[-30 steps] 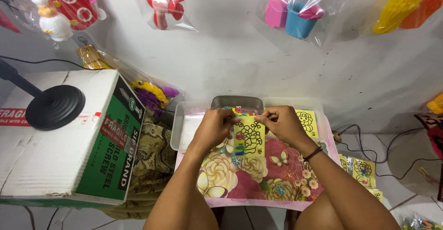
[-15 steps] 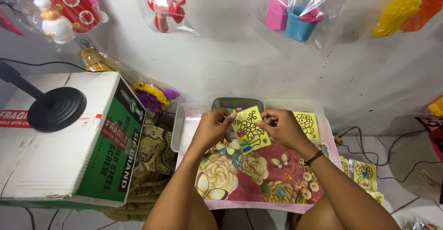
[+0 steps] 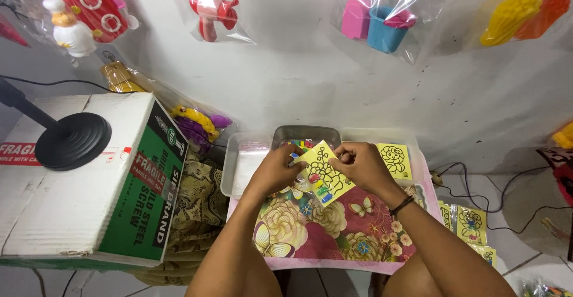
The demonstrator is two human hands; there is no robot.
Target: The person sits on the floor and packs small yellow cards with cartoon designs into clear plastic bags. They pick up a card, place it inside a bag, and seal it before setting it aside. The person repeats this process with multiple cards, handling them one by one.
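**Yellow card lifted and turned over the floral board**

Holding the yellow sand-art card [image 3: 322, 175] between both hands, I have it above the far edge of the floral lap board [image 3: 334, 231]. My left hand [image 3: 276, 170] pinches its left edge, fingers closed on it; my right hand [image 3: 358, 164] grips the top right corner the same way. A moment ago the card lay flatter and squarer against the board; now it sits tilted, one corner pointing away from me, so its black flower outline and the row of small coloured packets along its lower edge face me more fully. I judge it is simply being handled, not set down.

Counting from the board: one more yellow card [image 3: 394, 158] lies just beyond its far right corner, in a clear plastic tray [image 3: 236, 169]. A grey tray [image 3: 305, 135] sits beyond its far edge. Several packed cards [image 3: 470, 222] lie right of it; I cannot count them. One cardboard box [image 3: 89, 178] stands well left, bearing one black round stand base [image 3: 71, 141].
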